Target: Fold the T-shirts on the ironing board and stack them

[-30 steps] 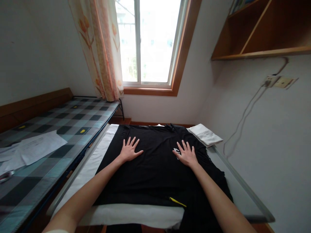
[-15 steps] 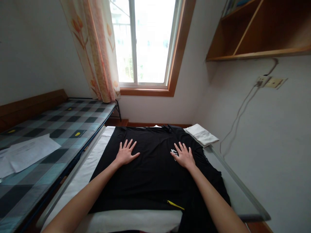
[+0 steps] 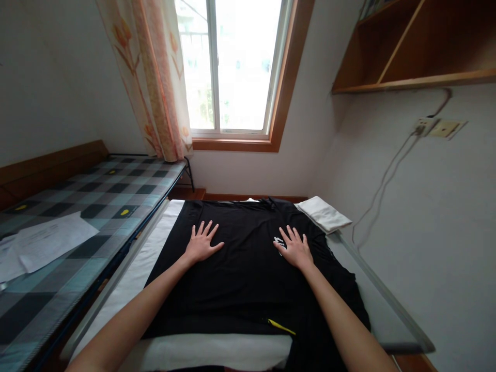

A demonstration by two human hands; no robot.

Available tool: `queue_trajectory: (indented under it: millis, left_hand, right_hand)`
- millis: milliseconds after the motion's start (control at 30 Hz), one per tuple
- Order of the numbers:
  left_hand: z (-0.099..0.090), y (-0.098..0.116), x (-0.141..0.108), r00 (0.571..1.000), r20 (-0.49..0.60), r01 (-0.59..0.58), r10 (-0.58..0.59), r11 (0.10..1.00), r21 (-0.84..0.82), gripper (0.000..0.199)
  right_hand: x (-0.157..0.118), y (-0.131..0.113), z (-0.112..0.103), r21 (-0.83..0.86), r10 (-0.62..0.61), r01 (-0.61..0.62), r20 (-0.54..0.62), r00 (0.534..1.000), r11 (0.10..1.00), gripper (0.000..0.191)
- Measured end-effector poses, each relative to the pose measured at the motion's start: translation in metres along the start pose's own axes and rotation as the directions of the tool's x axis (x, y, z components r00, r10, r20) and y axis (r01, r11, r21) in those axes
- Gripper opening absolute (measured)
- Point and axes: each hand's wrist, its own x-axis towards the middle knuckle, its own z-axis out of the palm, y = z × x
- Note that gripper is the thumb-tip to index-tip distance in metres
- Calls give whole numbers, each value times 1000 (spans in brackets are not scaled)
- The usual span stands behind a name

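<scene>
Two bare hands rest palm down on a black garment point(image 3: 240, 284) in the head view, and that garment serves as the landmark for everything else. It is already spread out broadly rather than folded, and its middle looks fairly flat; what is left uneven, as far as can be judged, is the faint creasing across it, the ruffled far edge, the rumpled right side and the part that drops over the near edge at the right. The left hand point(image 3: 202, 244) lies on the garment's left half with fingers fanned, and the right hand point(image 3: 295, 249) lies on its right half, spread likewise, its thumb beside some white lettering point(image 3: 278, 242). Neither is clenched or pinching cloth: both grips are released, with the garment directly under the palms and running between the hands and toward the wearer. A yellow strip point(image 3: 282, 327) lies on the garment near its close edge. White padding point(image 3: 209, 351) shows along the garment's left and near edges, a folded white cloth point(image 3: 324, 214) sits at its far right corner, and a checkered bed point(image 3: 143, 188) stands to its left.
</scene>
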Motion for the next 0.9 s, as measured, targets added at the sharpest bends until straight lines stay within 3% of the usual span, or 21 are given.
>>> queue_trajectory:
  millis: [900]
  left_hand:
    - [-2, 1, 0, 1000, 13, 16, -16, 1000, -19, 83]
  right_hand:
    - [1, 1, 2, -10, 6, -6, 11, 1000, 1000, 71]
